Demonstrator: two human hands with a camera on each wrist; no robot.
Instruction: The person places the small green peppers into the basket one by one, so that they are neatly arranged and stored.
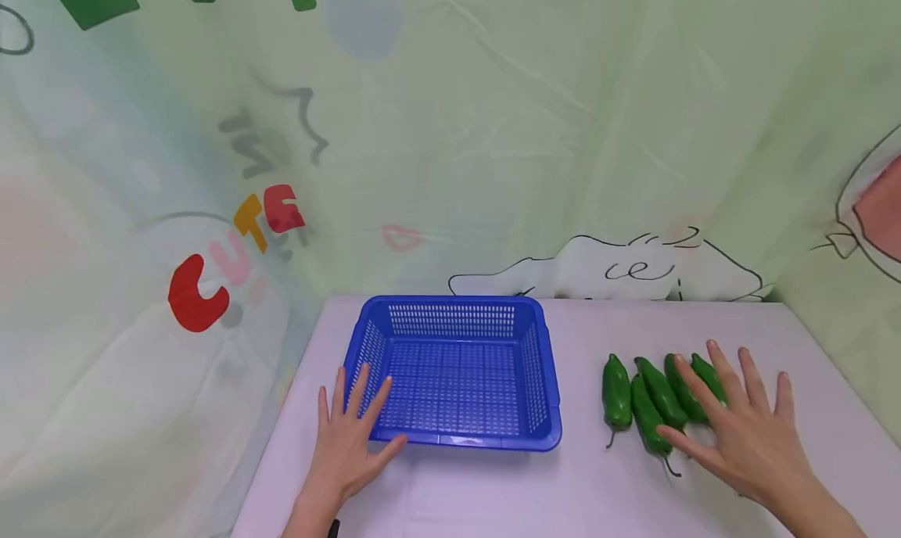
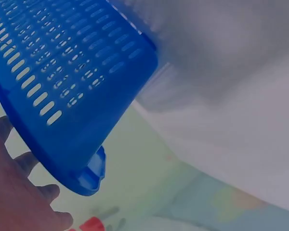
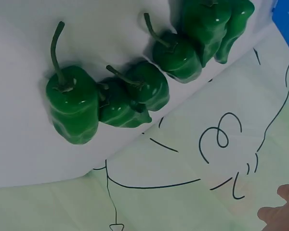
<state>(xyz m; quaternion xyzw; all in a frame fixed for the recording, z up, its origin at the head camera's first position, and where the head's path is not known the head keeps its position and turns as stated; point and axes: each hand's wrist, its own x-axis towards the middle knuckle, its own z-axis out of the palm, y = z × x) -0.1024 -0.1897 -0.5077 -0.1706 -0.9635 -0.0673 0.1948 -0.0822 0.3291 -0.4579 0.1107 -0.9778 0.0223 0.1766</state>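
A blue plastic basket (image 1: 486, 442) with slotted sides stands on the table, with no contents in it. My left hand (image 1: 343, 453), fingers spread, is at its front left corner. The left wrist view has the fingers beside the basket's rim (image 2: 50, 173); whether they touch it I cannot tell. Several green peppers (image 1: 616, 393) lie in a group to the right of the basket, stems toward me. Over the right part of that group my right hand (image 1: 756, 448) is spread and holds nothing, hiding some peppers. In the right wrist view, peppers (image 3: 74, 108) lie apart from the fingertips (image 3: 285, 211).
The white table (image 1: 479, 495) meets a printed cloth backdrop (image 1: 450, 170) at its back edge. More of the cloth hangs at the left and right sides. Part of a dark band (image 1: 334, 529) shows by my left wrist.
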